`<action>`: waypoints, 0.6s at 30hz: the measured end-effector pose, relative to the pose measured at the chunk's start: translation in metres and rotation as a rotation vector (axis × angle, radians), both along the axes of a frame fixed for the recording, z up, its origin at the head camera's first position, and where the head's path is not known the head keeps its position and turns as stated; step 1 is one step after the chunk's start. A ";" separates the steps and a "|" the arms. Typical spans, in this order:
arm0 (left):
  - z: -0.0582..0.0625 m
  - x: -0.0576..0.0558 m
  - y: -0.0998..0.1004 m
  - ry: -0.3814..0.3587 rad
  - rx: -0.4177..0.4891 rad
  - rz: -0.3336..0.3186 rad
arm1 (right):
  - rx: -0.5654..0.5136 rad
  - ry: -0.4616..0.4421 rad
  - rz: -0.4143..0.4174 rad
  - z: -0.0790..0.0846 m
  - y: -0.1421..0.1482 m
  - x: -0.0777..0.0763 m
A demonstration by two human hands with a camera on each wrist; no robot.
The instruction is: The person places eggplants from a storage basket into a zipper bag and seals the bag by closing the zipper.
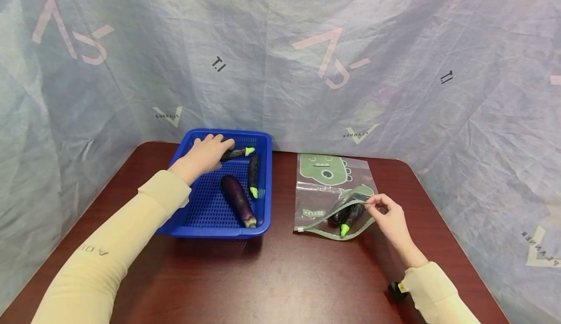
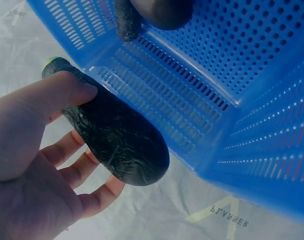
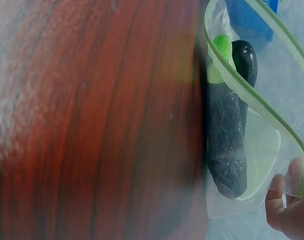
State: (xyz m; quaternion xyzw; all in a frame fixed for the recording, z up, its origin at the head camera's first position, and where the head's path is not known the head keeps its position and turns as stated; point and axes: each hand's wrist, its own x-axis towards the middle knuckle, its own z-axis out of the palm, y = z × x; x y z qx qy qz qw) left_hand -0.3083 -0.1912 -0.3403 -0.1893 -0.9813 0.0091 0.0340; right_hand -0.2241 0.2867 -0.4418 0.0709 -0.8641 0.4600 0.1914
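Note:
My left hand [image 1: 203, 154] reaches into the far part of a blue plastic basket [image 1: 210, 233]. It grips a dark eggplant with a bright green stem [image 1: 238, 154], the thumb lying across it in the left wrist view. Below it in the basket lie another slim dark eggplant [image 1: 253, 172] and a larger purple eggplant [image 1: 236, 197]. At the right, my right hand [image 1: 389, 216] pinches the upper edge of a clear zip bag [image 1: 307, 198], whose mouth gapes. Inside the bag are a green-stemmed dark eggplant [image 3: 226, 135] and a second dark one [image 3: 246, 62], partly hidden behind it.
Basket and bag stand apart on a dark red-brown wooden table [image 1: 280, 275]. Printed grey cloth [image 1: 271, 61] hangs behind and at both sides. The bag's slider [image 1: 300, 229] sits at its near left corner. A black object [image 1: 396, 290] is at the right sleeve cuff.

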 end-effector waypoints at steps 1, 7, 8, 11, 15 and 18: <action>0.000 0.001 0.001 0.003 0.002 -0.001 | 0.002 0.000 -0.001 0.000 0.000 0.000; 0.001 0.008 0.002 0.020 0.016 -0.015 | 0.012 0.006 -0.007 0.000 0.001 0.001; 0.001 0.009 0.002 0.024 0.018 -0.016 | 0.014 0.007 -0.009 0.000 0.001 0.001; 0.002 0.012 0.002 0.034 0.022 -0.018 | 0.018 0.006 -0.014 0.001 0.001 0.001; 0.003 0.016 0.003 0.049 0.027 -0.022 | 0.015 0.000 -0.019 0.000 0.002 0.000; 0.003 0.020 0.004 0.066 0.033 -0.028 | 0.019 -0.003 -0.021 0.000 0.001 0.000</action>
